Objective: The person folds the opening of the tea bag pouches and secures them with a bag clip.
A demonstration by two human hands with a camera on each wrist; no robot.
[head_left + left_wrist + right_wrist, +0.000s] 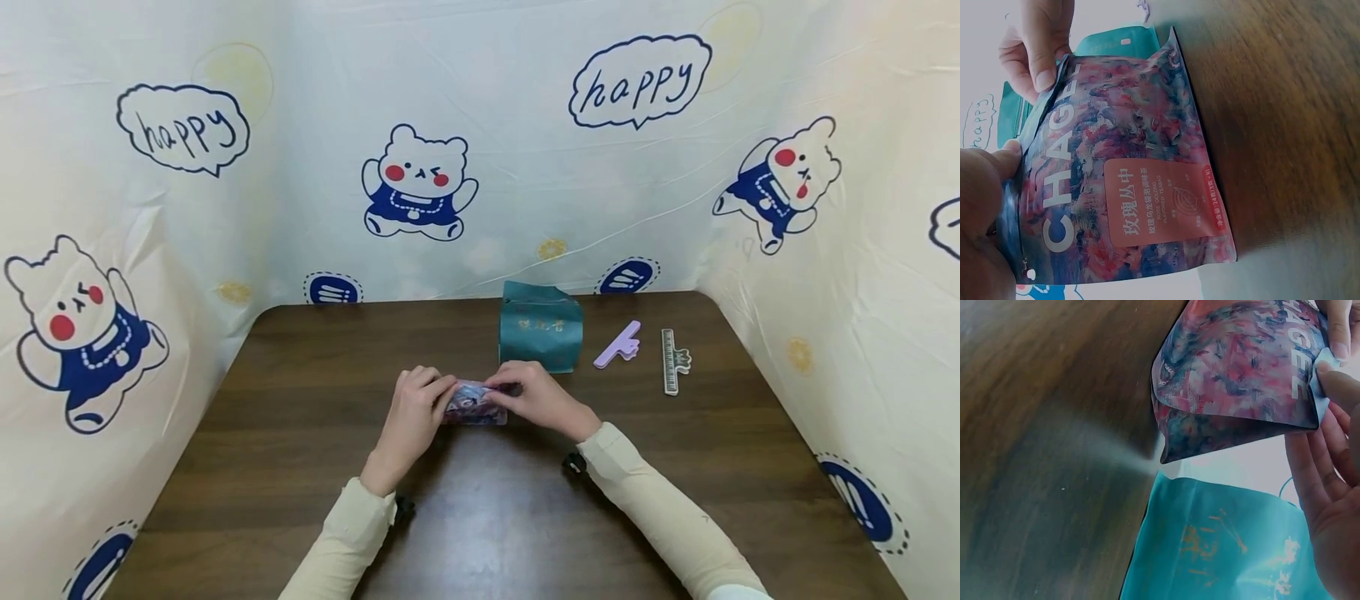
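A tea pouch (pixel 476 412) with a pink and blue painted print stands on the table, white CHAGEE letters and a pink label (pixel 1160 203) on its front. My left hand (pixel 414 410) pinches one end of its top edge, thumb on the near side. At the other end my right hand (pixel 538 398) pinches the same edge between thumb and fingers. The top edge is bent over, and a pale flap (pixel 1321 381) shows under the right thumb in the right wrist view. The pouch's side gusset bulges outward.
Behind the right hand stands a teal bag (pixel 540 333) with gold writing. To its right lie a purple clip (pixel 618 345) and a whitish clip with ruler-like marks (pixel 671 363). A printed cloth (pixel 480 100) hangs round the back and sides of the brown table (pixel 315 467).
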